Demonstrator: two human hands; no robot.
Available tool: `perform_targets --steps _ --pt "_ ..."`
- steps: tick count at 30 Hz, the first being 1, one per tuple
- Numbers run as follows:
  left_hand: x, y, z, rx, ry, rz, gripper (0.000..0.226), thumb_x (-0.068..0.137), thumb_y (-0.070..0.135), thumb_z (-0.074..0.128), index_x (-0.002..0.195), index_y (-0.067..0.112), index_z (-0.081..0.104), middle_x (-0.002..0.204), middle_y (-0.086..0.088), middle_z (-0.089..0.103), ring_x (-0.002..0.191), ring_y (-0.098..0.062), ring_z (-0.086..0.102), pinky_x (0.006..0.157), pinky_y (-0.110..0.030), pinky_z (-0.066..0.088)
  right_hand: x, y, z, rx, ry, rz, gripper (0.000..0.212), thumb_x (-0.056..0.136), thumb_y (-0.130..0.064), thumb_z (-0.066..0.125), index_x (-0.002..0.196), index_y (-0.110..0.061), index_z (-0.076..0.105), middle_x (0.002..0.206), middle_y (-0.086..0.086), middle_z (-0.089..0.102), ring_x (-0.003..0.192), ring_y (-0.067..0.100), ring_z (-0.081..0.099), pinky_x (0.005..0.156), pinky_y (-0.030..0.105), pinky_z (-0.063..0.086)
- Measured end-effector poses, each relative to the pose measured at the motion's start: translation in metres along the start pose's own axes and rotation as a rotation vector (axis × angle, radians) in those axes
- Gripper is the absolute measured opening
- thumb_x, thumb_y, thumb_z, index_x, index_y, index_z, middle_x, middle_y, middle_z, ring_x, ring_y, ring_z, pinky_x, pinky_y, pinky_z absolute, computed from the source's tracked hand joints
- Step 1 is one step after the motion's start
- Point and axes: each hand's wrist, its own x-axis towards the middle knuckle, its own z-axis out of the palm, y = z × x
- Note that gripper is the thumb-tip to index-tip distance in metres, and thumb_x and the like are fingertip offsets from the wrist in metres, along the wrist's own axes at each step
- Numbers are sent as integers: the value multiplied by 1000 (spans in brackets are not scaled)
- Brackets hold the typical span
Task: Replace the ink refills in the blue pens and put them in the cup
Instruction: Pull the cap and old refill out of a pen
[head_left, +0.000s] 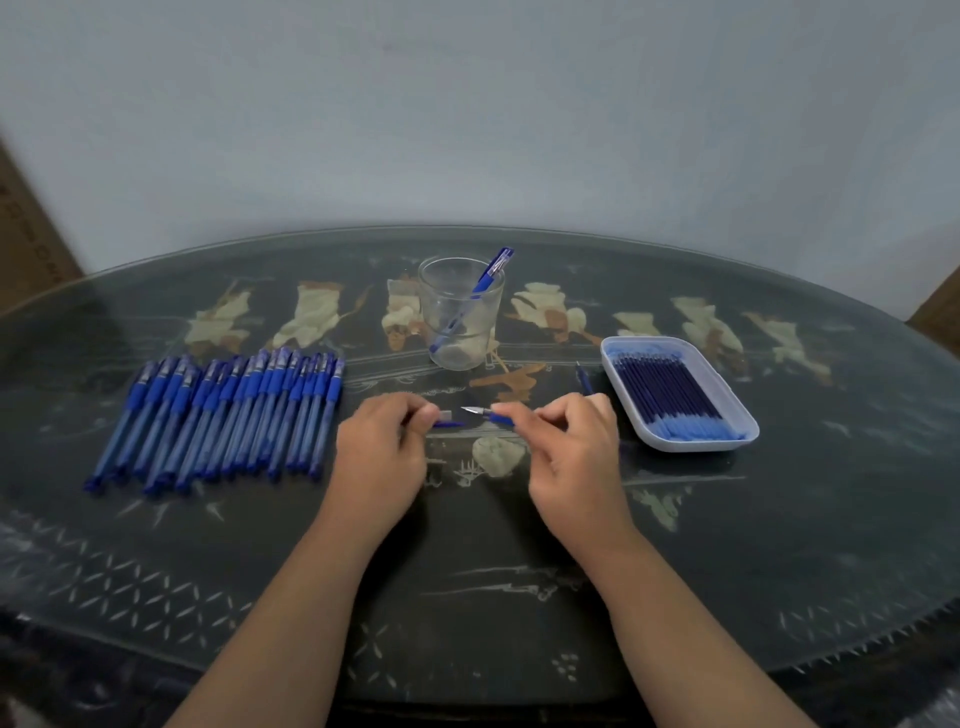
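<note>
**Pen in two parts, held between both hands**

Left hand (382, 452) fingers (415, 415) are clamped on the blue pen barrel (451, 424). Right hand (571, 457) fingers pinch the tip section (493, 414), metal point aimed left at the barrel with a small gap between. The long axis runs left-right, low over the dark inlaid worktop (467, 597), with a pale wall (467, 104) behind. A clear cup (441, 306) stands beyond the hands, one capped pen (485, 280) leaning in it. A row of blue pens (223, 415) lies to the left, each near-to-far. To the right is a white tray (691, 444) of refills (670, 389), with a thin blue piece (584, 378) just beside it.
</note>
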Motion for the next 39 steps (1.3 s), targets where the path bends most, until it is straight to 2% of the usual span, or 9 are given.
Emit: perform_targets --steps 3,5,8,16,20,23,29,35,39 --pt "-2 -3 5 46 14 52 6 93 23 61 92 27 65 88 20 59 94 -5 54 91 -36 43 0 0 1 -4 -5 38 47 85 5 58 116 -28 72 80 -2 47 82 19 41 75 32 40" --pt "-3 -3 5 114 -15 83 10 91 25 64 94 34 62 95 21 60 103 -4 53 98 -34 32 0 1 -1 -11 -4 57 49 83 7 64 116 -29 72 82 -2 48 82 19 42 75 32 39" --pt "-4 -2 4 212 -72 93 16 89 28 67 95 40 60 100 24 58 109 -1 49 95 -26 19 1 3 0 5 2 69 44 86 1 67 116 -31 71 84 -4 49 83 18 43 77 32 38" --pt "-3 -5 7 226 -77 102 13 85 34 70 94 41 63 104 27 56 115 -1 47 98 -26 17 1 6 1 81 -76 80 35 91 -10 62 115 -34 70 87 -10 52 86 12 44 83 36 44" --pt "-1 -5 4 -9 -47 118 30 81 34 74 107 43 62 109 29 60 116 1 52 110 -39 32 1 5 2 131 -111 57 32 91 -11 61 114 -31 71 91 -7 54 89 14 46 84 32 44" --pt "-1 -1 1 -164 -61 140 33 80 24 76 104 42 64 103 27 65 109 4 57 103 -42 44 1 2 2 158 -131 -3 32 90 -9 62 113 -28 72 91 -7 54 88 18 49 81 34 45" --pt "1 -4 4 -100 -51 156 29 80 26 74 85 50 59 89 25 65 96 1 60 96 -50 44 1 -1 1 150 -146 -68 37 88 -1 65 114 -26 72 92 -6 54 88 17 48 80 38 45" --pt "-2 -4 8 64 -25 183 14 88 28 67 85 40 59 84 26 58 91 1 55 90 -28 23 0 -2 1 116 -155 -88 41 85 4 66 114 -25 72 91 -4 52 87 17 46 78 39 45" --pt "-1 -4 7 83 -48 168 19 89 53 43 85 40 57 84 27 55 91 0 52 87 -25 19 1 -2 2 111 -137 -101 41 86 4 66 114 -25 72 92 -3 53 87 18 46 78 38 45"
